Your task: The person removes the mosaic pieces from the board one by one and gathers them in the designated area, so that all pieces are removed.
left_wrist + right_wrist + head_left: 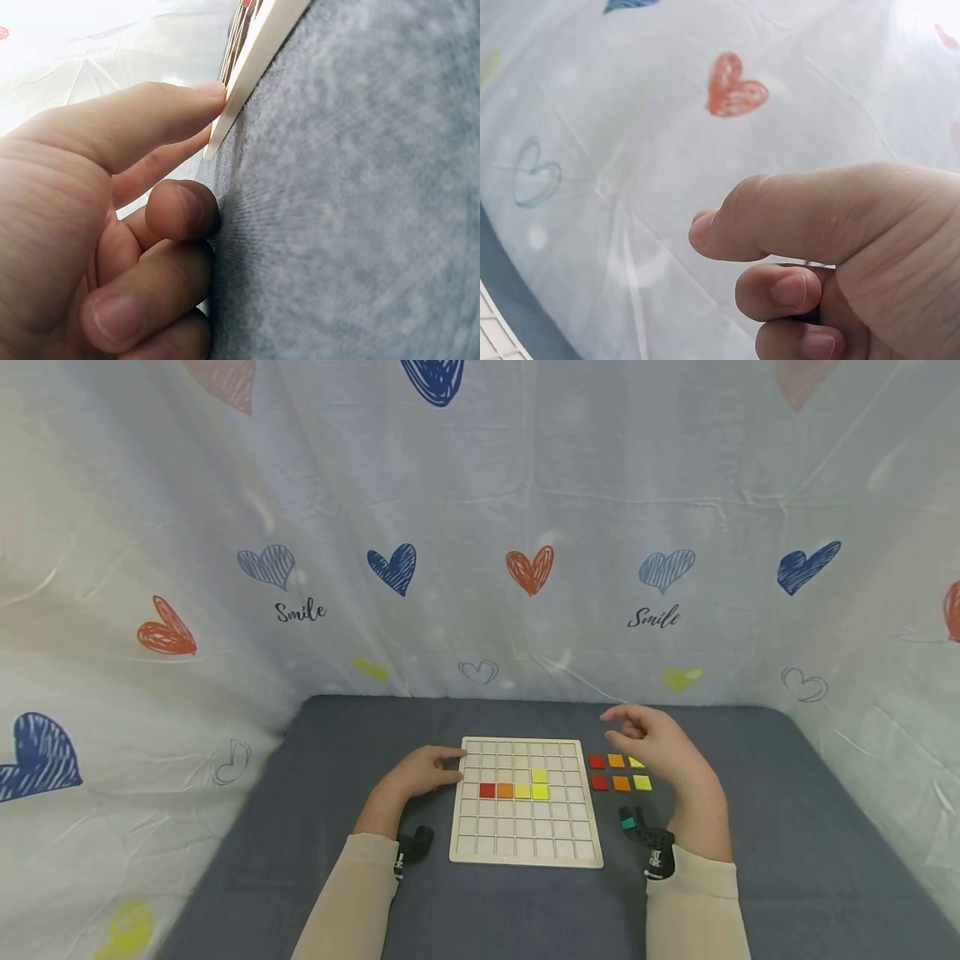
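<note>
A pale wooden grid board [495,852] lies flat on the dark grey table. In its cells sit a red tile [487,790], an orange tile [505,790] and several yellow tiles [539,792]. My left hand [420,774] touches the board's left edge with thumb and index finger; in the left wrist view its other fingers bend loosely near the cloth. Over the loose tiles right of the board hovers my right hand [656,745], thumb and index finger apart, no tile visible between them. Its other fingers are curled in the right wrist view.
Two short rows of loose tiles lie right of the board: red [599,782], orange [621,783] and yellow [642,783]. The right hand partly covers the back yellow one. A white curtain [465,635] printed with hearts hangs behind the table [517,910] and along both sides.
</note>
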A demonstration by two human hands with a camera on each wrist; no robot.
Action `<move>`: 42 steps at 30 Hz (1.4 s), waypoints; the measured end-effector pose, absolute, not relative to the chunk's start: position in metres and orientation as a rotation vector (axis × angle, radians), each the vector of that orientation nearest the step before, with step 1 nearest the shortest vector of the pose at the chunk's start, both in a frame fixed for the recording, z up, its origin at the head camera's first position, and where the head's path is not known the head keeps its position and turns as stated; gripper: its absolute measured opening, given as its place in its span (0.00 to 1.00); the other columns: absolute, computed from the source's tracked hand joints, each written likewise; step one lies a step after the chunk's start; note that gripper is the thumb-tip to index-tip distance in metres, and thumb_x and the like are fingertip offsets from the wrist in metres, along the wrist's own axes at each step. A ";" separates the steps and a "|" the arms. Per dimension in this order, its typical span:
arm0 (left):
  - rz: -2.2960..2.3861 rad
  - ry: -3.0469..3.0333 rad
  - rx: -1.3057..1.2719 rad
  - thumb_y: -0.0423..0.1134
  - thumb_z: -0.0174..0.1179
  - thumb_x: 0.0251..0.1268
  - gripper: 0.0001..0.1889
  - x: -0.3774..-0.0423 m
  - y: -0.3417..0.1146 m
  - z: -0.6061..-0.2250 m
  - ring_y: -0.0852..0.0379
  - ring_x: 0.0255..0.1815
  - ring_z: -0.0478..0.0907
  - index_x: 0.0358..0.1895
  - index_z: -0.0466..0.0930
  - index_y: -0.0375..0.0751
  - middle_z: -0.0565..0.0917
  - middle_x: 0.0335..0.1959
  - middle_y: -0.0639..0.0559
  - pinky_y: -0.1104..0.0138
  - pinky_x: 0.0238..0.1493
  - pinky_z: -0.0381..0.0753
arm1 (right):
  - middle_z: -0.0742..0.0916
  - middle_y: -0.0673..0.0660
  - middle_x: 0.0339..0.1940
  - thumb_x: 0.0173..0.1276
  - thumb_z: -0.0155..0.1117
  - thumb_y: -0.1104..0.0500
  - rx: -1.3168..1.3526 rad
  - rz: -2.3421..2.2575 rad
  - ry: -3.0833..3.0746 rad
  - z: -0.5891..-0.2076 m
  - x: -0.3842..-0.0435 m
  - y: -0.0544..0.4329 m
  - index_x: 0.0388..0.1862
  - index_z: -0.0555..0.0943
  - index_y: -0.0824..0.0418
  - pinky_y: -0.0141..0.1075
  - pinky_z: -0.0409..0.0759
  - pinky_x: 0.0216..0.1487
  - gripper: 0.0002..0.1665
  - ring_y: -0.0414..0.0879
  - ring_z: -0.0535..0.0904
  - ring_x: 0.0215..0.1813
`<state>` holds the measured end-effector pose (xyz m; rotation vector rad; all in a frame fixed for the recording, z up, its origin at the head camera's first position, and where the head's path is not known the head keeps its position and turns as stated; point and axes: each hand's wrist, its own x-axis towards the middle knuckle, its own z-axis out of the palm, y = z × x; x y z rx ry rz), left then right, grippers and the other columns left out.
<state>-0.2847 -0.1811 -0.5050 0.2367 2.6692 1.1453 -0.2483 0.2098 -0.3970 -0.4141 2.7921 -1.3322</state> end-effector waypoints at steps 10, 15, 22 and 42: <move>1.148 2.666 0.246 0.43 0.72 0.65 0.26 -0.285 -0.181 -0.505 0.57 0.16 0.67 0.67 0.82 0.50 0.72 0.14 0.52 0.65 0.20 0.66 | 0.65 0.50 0.23 0.74 0.65 0.60 -0.522 -1.294 2.681 -0.406 -0.256 0.171 0.59 0.82 0.59 0.39 0.65 0.27 0.16 0.44 0.57 0.22; 1.140 2.666 0.229 0.44 0.72 0.65 0.26 -0.286 -0.180 -0.506 0.57 0.16 0.68 0.67 0.82 0.52 0.72 0.15 0.52 0.65 0.20 0.66 | 0.69 0.51 0.26 0.73 0.66 0.59 -0.528 -1.158 2.699 -0.411 -0.258 0.157 0.58 0.83 0.57 0.42 0.67 0.35 0.16 0.45 0.60 0.25; 1.152 2.664 0.229 0.44 0.72 0.66 0.26 -0.285 -0.180 -0.507 0.56 0.17 0.69 0.67 0.82 0.53 0.73 0.17 0.51 0.64 0.21 0.67 | 0.71 0.52 0.27 0.70 0.69 0.61 -0.500 -1.041 2.696 -0.427 -0.267 0.144 0.58 0.84 0.60 0.40 0.64 0.31 0.18 0.44 0.62 0.26; 1.164 2.659 0.245 0.44 0.72 0.66 0.26 -0.287 -0.182 -0.508 0.57 0.18 0.70 0.67 0.82 0.52 0.74 0.18 0.50 0.64 0.21 0.69 | 0.89 0.57 0.49 0.68 0.72 0.62 -0.431 -0.914 2.666 -0.475 -0.284 0.135 0.49 0.91 0.63 0.45 0.83 0.48 0.12 0.47 0.84 0.46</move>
